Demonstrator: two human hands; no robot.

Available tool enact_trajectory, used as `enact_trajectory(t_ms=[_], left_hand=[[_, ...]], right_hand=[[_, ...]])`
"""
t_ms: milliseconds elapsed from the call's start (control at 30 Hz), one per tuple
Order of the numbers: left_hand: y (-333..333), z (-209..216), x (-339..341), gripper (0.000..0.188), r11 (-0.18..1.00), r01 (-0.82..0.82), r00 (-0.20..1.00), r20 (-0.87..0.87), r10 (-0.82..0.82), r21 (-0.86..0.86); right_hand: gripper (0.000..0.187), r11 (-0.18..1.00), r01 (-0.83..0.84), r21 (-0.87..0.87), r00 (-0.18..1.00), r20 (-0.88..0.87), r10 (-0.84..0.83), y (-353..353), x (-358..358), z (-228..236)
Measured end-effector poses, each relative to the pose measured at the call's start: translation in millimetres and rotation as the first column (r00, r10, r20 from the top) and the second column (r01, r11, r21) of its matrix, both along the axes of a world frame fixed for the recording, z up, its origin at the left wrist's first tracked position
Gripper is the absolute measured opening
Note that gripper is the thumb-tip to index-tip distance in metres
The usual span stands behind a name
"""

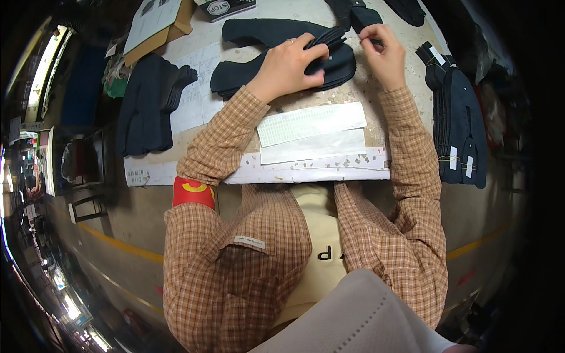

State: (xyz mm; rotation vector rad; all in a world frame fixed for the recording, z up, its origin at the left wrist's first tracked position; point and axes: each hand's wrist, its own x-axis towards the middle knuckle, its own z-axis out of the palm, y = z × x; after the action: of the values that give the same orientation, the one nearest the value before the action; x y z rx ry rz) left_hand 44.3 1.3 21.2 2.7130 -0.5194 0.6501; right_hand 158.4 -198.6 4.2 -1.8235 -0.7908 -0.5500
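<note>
**Fanned layers, two hands: tips on handling a dark bundle**

So the bundle [235,76] of dark cloth lies at the far middle of the table [200,162], its layers fanned up at the far right end. The left hand [287,67] is spread over it, thumb apart from the fingers; can't tell how hard it's gripping. The right hand [386,56] is well apart from the left, just right of the bundle, thumb and forefinger drawn together. Can't tell if there's anything between them.

My two cents: keep the left palm planted so the lower layers don't slide, and work one edge at a time with the right fingertips. Thin cloth like this probably clings, so grabbing two layers looks like the easy mistake.

As for writing: the near sheets [312,126] carry a printed grid, too small to read. The right stack [462,109] has white tags [453,156] on loops, also unreadable. There's lettering on the table's near left edge, a sign printed on the far black box [229,8], and a yellow mark on the red armband [193,194].
</note>
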Motion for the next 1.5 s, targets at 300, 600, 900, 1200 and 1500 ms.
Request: enact_trajectory(t_ms=[300, 600, 900, 1200, 1500], left_hand=[[84, 7, 8, 0.032, 0.635, -0.206, 0.944, 0.019, 0.328, -0.744], [136, -4, -38, 0.02, -0.034, -0.052, 0.941, -0.06, 0.333, -0.998], [159, -36, -39, 0.04, -0.306, -0.139, 0.968, -0.194, 0.157, -0.942], [123, -17, -52, 0.063, 0.021, -0.029, 0.996, -0.028, 0.081, -0.999], [101, -15, -49, 0.042, 0.048, -0.021, 0.997, -0.024, -0.074, -0.999]], right_hand=[[0.01, 0.993, -0.117, 0.004, 0.987, -0.106, 0.117, -11, -5, 16], [0.012, 0.855, -0.443, -0.271, 0.894, -0.2, 0.4, 8, -53, 30], [0.016, 0.702, -0.565, -0.434, 0.824, -0.344, 0.45, 10, -60, 25], [0.018, 0.66, -0.618, -0.427, 0.784, -0.399, 0.475, 13, -64, 27], [0.019, 0.557, -0.684, -0.471, 0.729, -0.472, 0.496, 13, -68, 24]])
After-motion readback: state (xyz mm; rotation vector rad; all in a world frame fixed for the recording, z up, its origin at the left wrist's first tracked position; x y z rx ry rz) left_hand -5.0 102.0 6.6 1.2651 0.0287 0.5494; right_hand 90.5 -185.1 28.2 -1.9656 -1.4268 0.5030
